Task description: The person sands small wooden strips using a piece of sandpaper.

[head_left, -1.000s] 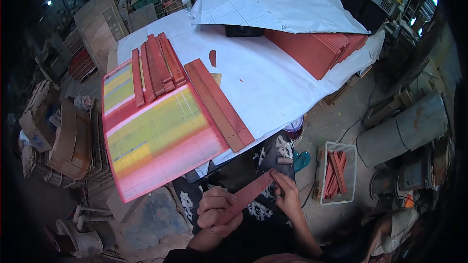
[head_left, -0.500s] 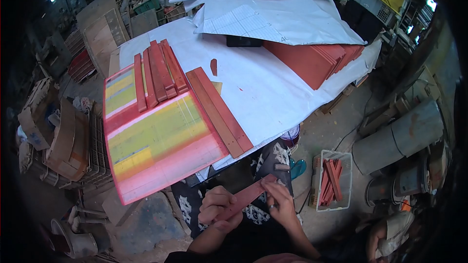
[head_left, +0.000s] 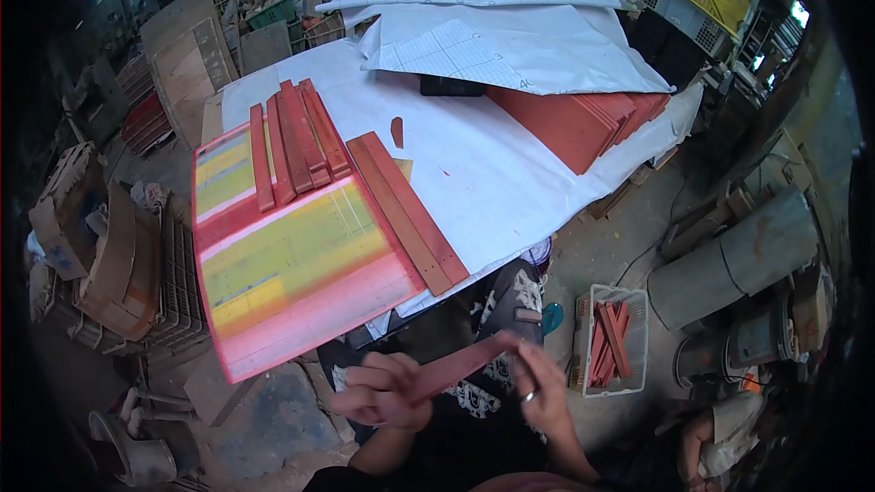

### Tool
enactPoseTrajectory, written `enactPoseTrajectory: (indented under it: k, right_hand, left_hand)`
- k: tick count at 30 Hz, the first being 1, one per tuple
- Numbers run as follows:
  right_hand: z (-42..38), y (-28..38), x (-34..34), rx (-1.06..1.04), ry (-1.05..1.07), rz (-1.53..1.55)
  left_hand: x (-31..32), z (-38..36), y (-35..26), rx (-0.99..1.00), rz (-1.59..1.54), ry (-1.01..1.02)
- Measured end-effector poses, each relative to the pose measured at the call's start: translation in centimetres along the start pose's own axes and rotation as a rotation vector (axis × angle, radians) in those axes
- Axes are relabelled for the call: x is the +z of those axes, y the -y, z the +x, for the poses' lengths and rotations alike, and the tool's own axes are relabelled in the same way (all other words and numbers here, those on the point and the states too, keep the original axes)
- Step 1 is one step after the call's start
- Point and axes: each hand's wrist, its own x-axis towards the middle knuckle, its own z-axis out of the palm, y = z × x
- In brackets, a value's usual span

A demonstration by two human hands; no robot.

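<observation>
My left hand (head_left: 387, 392) is wrapped around the near end of a flat red-painted wooden strip (head_left: 463, 368), held above my lap. The strip slants up to the right and is slightly blurred. At its far end, my right hand (head_left: 544, 392), with a ring on one finger, has its fingers closed against the edge. Any small thing under those fingertips is hidden. A small grey-brown block (head_left: 528, 315) rests on the dark patterned cloth (head_left: 501, 310) over my legs, just beyond the right hand.
Ahead stands a table covered in white sheeting (head_left: 474, 173). It bears a red-edged yellow printing screen (head_left: 292, 255), several red wooden strips (head_left: 296, 141) and a stack of red panels (head_left: 570, 123). A white crate (head_left: 638, 346) of strips stands at right, near another person's arm (head_left: 697, 446).
Both hands have shifted slightly and the strip has turned, now showing its face at a different tilt. The right hand has moved a little right and down at the strip's end.
</observation>
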Motion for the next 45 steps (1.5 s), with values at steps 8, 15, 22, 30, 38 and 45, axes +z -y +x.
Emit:
enactPoseTrajectory:
  k: [8,15,22,30,38,45]
  right_hand:
    - [-2.7,-8.6,-4.2,0.591,-0.071,0.138]
    - [-2.1,-9.3,-3.1,0.861,-0.239,1.131]
    - [-2.0,-11.7,-4.2,0.992,-0.24,0.781]
    - [-2.3,-13.3,-3.7,1.047,-0.224,0.723]
    - [-1.4,-14.1,-0.8,0.931,-0.179,0.599]
    - [-0.7,-16.9,4.4,1.05,-0.283,0.669]
  left_hand:
    - [-3.5,5.0,-0.4,-0.148,-0.095,-0.374]
    - [-4.3,2.4,1.0,-0.283,-0.05,-0.412]
    - [-5.9,-0.8,-0.3,-0.529,-0.137,-0.337]
    - [-11.3,-3.7,-3.7,-0.718,0.329,-0.369]
    - [-16.9,-5.9,-6.8,-1.26,0.329,-0.51]
    - [-19.8,-7.9,-6.1,-1.143,0.103,-0.449]
